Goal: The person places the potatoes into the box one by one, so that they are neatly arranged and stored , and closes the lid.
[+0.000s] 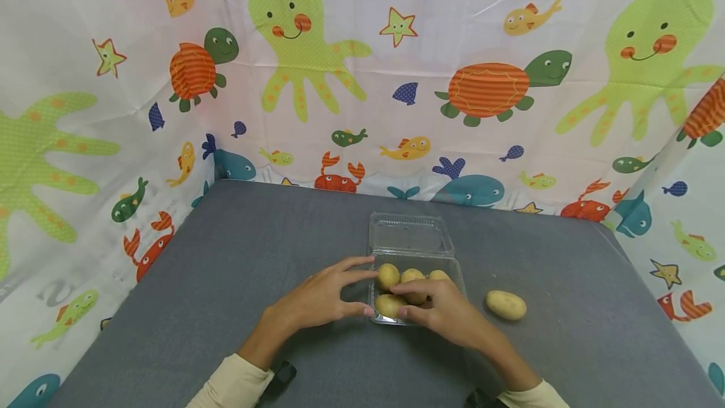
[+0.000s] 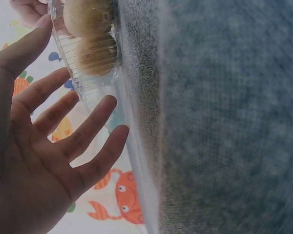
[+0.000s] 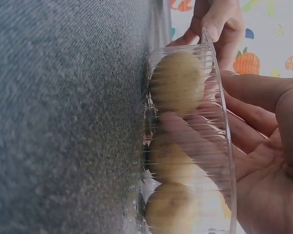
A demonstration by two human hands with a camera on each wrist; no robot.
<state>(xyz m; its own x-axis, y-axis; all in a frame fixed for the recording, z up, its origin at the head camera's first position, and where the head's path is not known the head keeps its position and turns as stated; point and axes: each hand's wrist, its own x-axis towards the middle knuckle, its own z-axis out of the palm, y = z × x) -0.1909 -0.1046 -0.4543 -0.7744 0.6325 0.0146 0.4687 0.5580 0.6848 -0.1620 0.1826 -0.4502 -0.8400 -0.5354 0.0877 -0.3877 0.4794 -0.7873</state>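
A clear hinged plastic container lies on the grey cloth with its lid folded back, away from me. Several yellow potatoes sit inside, including a front-left potato and a back-left potato. My left hand spreads along the container's left side; its thumb touches the rim and the other fingers are fairly straight. Reaching in from the right, my right hand has thumb and fingers around the front-left potato, also visible through the wall as a potato. Its palm partly hides the other potatoes.
One loose potato lies on the grey cloth, right of the container. Behind and at both sides hangs a white curtain printed with sea animals.
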